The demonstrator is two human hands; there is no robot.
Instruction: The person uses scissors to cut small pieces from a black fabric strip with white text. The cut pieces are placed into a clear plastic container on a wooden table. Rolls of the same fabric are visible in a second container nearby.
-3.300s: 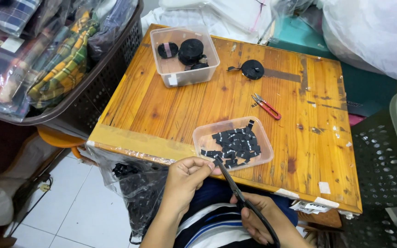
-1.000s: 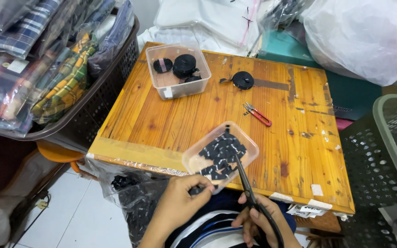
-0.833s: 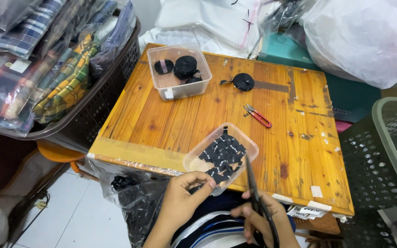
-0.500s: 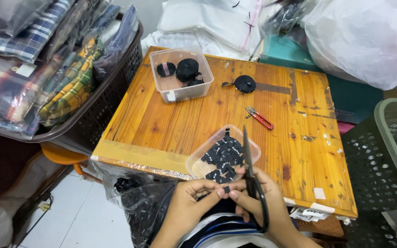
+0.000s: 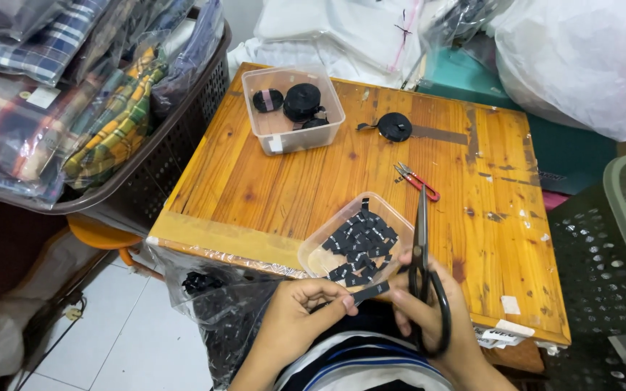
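Left hand: the left hand (image 5: 295, 318) pinches one end of a short strip of black woven tape (image 5: 368, 292) between thumb and forefinger, at the near edge of the tabletop.
Right hand: the right hand (image 5: 429, 318) is closed through the loops of long black-handled scissors (image 5: 422, 253); the blades point away from the body and appear closed.
Strip axis: the black woven tape runs roughly left to right, rising slightly toward the right hand, its free end just beside the scissors' pivot.
Key relation: the scissors' long axis stands nearly crosswise to the strip, and the right hand lies immediately right of the free end, so both hands are close to touching over the lap.
Receiving tray: a clear shallow plastic tray (image 5: 322, 255) holding many short black cut pieces sits just beyond the hands, near the tabletop's edge.
Surroundings: a pale varnished wooden tabletop (image 5: 277, 188); a clear plastic box (image 5: 284, 137) of black tape rolls at the far side; small red-handled snips (image 5: 416, 180) near the centre.
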